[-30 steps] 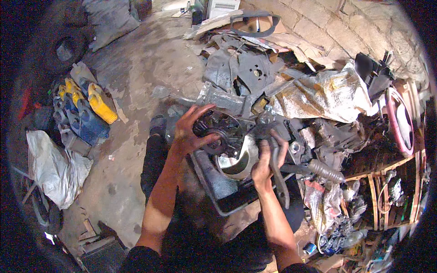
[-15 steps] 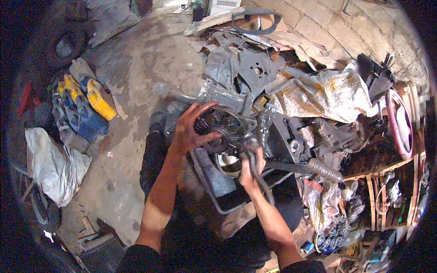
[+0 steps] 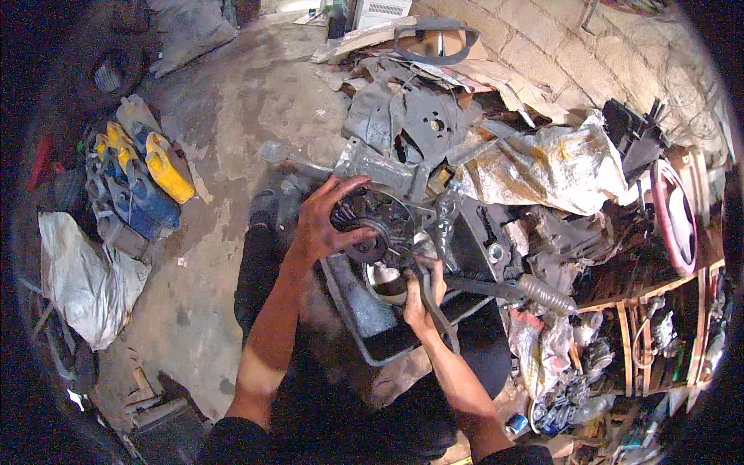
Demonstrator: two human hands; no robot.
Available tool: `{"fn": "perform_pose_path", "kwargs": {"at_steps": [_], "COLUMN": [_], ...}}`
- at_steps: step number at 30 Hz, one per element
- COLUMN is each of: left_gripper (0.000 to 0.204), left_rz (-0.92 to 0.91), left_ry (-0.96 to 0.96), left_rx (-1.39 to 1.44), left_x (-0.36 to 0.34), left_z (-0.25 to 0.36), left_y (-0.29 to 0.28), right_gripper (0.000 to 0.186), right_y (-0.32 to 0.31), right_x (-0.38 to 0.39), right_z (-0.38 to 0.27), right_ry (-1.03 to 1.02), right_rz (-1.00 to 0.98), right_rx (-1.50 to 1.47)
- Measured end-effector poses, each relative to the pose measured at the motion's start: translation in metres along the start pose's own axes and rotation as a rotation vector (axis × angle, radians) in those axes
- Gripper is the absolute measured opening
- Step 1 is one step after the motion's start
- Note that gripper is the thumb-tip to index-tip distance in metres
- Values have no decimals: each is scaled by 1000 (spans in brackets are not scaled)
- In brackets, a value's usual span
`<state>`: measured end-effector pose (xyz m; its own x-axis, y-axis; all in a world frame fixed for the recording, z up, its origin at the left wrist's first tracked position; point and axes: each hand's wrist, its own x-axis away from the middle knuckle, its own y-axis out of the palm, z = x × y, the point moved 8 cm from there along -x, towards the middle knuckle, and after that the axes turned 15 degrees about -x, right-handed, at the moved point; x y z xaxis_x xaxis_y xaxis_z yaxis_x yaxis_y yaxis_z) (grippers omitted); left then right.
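Stained, patchy concrete floor (image 3: 198, 271) spreads out on the left, and a block wall (image 3: 535, 46) closes the far right. Yellow jug (image 3: 169, 174) and blue containers (image 3: 147, 209) cluster on the floor near a pale sack (image 3: 93, 271). Scrap crowds the other side — a stained silvery sheet (image 3: 542, 167), a ribbed hose (image 3: 546, 294), a clear bottle (image 3: 445, 225) just beside the work. The dark geared assembly (image 3: 368, 244) sits over the far end of a black tray (image 3: 360, 306), between the hands. The left hand (image 3: 319, 221) grips it, thumb and fingers spread wide; the right hand (image 3: 420, 302) is curled tightly round a dark metal bar (image 3: 438, 311) — whose upper end is too blurred to make out.
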<state>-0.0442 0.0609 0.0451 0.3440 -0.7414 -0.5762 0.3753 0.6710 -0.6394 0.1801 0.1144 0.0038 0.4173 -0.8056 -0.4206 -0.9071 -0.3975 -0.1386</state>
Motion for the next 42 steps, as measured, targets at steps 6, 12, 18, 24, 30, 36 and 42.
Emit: {"fn": "perform_pose_path", "kwargs": {"at_steps": [6, 12, 18, 24, 30, 36, 42], "left_gripper": [82, 81, 80, 79, 80, 77, 78], "left_rz": [16, 25, 17, 14, 34, 36, 56], "left_ry": [-34, -5, -1, 19, 58, 21, 2], "left_rx": [12, -4, -17, -7, -17, 55, 69], "left_x": [2, 1, 1, -1, -2, -3, -1], "left_z": [1, 9, 6, 8, 8, 9, 11], "left_y": [-2, -5, -3, -3, -4, -4, -6], "right_gripper": [21, 26, 25, 24, 25, 25, 22], "right_y": [-19, 3, -12, -1, -26, 1, -22], "right_x": [-35, 1, -25, -7, -36, -14, -46], "right_z": [-24, -4, -32, 2, -32, -7, -42], "right_ry": [-18, -158, -11, -50, -21, 8, 20], "right_rz": [324, 72, 242, -8, 242, 21, 223], "right_rx": [-371, -112, -185, -68, -142, -82, -178]}}
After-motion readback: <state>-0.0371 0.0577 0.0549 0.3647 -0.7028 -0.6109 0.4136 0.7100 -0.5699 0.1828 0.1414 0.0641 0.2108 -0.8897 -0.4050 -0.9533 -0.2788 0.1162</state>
